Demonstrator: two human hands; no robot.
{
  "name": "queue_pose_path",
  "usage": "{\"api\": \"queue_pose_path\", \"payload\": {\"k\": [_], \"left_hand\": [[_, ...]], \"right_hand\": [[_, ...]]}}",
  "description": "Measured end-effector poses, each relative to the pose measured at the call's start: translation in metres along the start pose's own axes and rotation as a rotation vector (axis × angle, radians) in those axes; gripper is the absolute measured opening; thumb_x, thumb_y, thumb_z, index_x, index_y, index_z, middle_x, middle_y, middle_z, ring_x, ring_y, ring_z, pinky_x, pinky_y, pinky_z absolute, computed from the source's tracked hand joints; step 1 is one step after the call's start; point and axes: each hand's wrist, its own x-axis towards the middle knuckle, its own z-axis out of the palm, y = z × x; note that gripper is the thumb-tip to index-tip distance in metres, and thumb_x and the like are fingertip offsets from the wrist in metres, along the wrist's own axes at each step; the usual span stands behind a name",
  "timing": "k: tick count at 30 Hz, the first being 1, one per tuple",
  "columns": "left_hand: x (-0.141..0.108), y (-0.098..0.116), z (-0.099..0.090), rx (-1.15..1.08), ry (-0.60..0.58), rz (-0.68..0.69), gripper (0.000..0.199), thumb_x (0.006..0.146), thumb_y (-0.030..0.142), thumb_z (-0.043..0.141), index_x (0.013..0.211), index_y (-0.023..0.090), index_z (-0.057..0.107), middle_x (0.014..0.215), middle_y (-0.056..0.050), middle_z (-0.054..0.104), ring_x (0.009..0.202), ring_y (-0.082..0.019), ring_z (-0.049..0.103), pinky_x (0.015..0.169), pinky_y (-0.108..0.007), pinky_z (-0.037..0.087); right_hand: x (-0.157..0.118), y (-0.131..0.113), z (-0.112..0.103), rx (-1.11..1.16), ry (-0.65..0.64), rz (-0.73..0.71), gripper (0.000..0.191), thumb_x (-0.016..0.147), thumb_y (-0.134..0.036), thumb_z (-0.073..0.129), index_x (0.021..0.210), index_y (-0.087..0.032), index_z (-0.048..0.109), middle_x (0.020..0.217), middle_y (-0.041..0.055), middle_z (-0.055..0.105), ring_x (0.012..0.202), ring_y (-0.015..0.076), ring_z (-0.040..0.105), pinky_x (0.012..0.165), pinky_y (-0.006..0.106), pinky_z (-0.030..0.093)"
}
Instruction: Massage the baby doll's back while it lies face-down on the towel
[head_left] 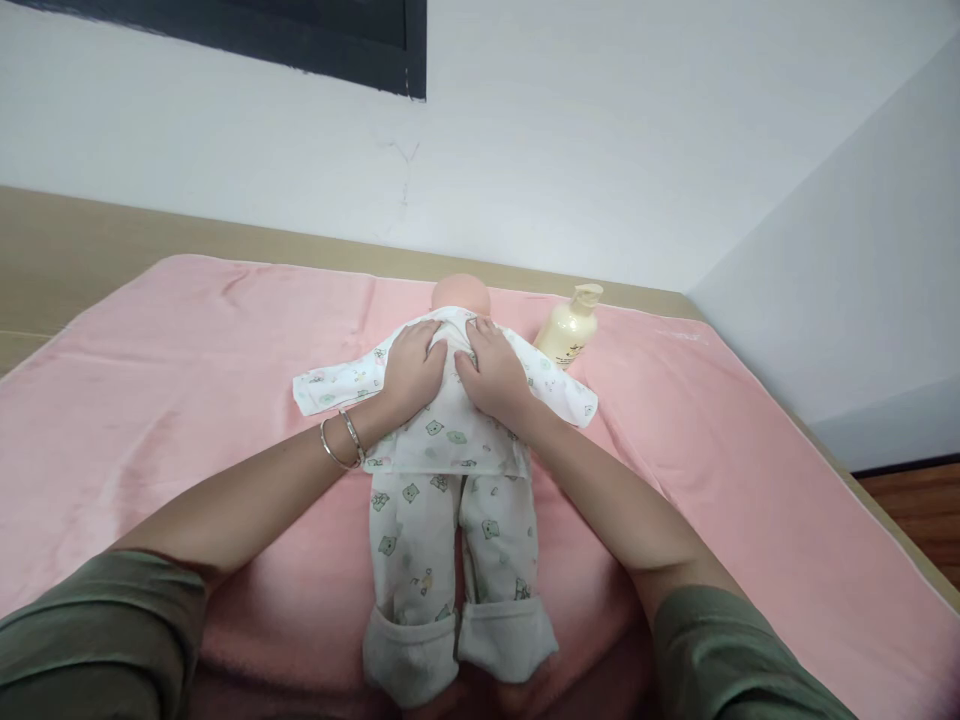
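A baby doll (460, 294) lies stretched out on a pink blanket, its bald head at the far end and no face showing. It wears a white printed top (450, 445) and matching trousers (416, 530) with turned-up cuffs. My left hand (414, 368) rests flat on the left of the doll's upper back, fingers toward its shoulder. On the right side of the upper back lies my right hand (491, 368), also flat with fingers extended. Both thumbs point inward, a small gap of cloth between them. The doll's sleeves spread out to either side.
A cream pump bottle (570, 328) leans beside the doll's right-hand sleeve. The pink blanket (720, 460) covers a wooden surface (82, 235) that meets a white wall (540, 140). A dark frame (337, 45) is set in the wall at upper left.
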Motion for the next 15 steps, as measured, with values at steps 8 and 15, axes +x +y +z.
{"api": "queue_pose_path", "payload": {"k": [8, 15], "left_hand": [[-0.0001, 0.0009, 0.0017, 0.003, 0.024, 0.002, 0.052, 0.090, 0.030, 0.040, 0.129, 0.008, 0.066, 0.137, -0.015, 0.066, 0.131, -0.029, 0.058, 0.121, -0.047, 0.040], [-0.0001, 0.0022, 0.0007, 0.011, 0.015, -0.005, 0.051, 0.090, 0.029, 0.040, 0.129, 0.009, 0.065, 0.137, -0.015, 0.066, 0.131, -0.028, 0.058, 0.121, -0.046, 0.040]], "right_hand": [[0.0048, 0.0099, 0.0031, 0.158, 0.039, 0.060, 0.060, 0.094, -0.032, 0.039, 0.146, -0.004, 0.051, 0.154, 0.0184, 0.049, 0.147, 0.0323, 0.042, 0.127, 0.053, 0.030], [0.0058, 0.0094, 0.0032, 0.163, 0.042, 0.054, 0.059, 0.093, -0.032, 0.040, 0.144, -0.003, 0.053, 0.152, 0.0194, 0.051, 0.146, 0.0323, 0.043, 0.127, 0.051, 0.030]]}}
